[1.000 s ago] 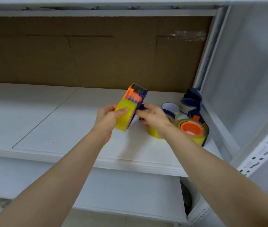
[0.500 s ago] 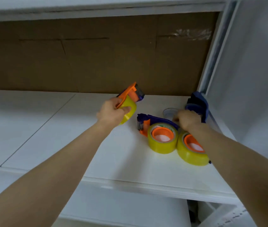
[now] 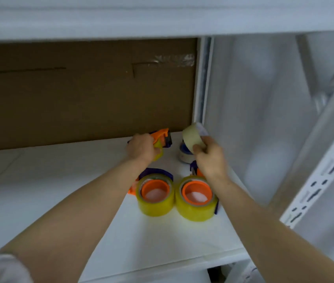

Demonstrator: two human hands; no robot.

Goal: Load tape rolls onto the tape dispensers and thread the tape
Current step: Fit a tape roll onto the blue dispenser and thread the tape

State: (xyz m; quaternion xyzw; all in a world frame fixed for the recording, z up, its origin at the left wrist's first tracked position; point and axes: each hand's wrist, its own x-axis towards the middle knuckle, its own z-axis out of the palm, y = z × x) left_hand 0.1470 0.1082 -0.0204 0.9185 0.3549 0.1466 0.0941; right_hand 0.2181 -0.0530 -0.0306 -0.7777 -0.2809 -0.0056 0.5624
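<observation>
Both our arms reach over the shelf (image 3: 39, 190): left hand (image 3: 141, 148) grips a dispenser (image 3: 163, 136), right hand (image 3: 209, 158) pinches a raised tape roll (image 3: 192, 136).

text: none legible | labels: none | rolls, dispensers, shelf: no readable marks

The left hand (image 3: 141, 148) is gripping an orange dispenser (image 3: 162, 137) while the right hand (image 3: 209, 158) is holding a pale tape roll (image 3: 192, 136) above the shelf (image 3: 60, 180), behind two loaded yellow rolls (image 3: 155, 198).
</observation>
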